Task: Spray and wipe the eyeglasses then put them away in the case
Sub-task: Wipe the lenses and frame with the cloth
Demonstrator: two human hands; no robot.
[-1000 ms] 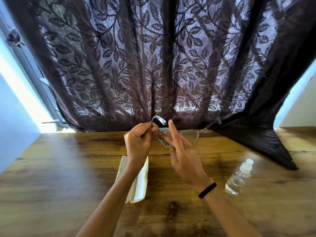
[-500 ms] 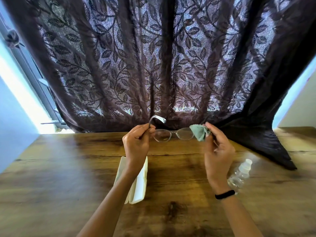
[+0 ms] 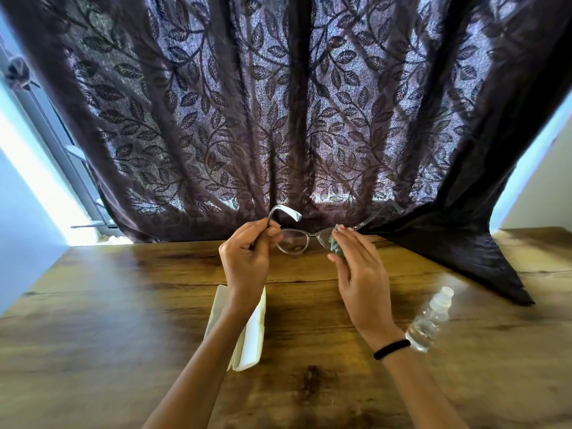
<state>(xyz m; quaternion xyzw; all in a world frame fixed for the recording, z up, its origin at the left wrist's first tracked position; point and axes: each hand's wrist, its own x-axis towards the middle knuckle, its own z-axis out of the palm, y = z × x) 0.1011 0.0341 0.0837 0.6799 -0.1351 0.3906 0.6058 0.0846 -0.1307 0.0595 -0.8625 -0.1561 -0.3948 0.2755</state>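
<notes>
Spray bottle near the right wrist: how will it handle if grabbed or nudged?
The spray bottle looks small, clear plastic, with liquid inside: probably light, slightly squeezable. Its round body would likely roll on the smooth wooden table if it lies flat; whether it stands or lies I cannot tell. Slim and tall, it may tip easily if upright.

Wooden table (image 3: 93, 335) carries a white case (image 3: 252, 339), a spray bottle (image 3: 430, 320), curtain hem (image 3: 470, 261)

Case (image 3: 252, 339) left of spray bottle (image 3: 428, 323), both on table (image 3: 93, 320)
</notes>
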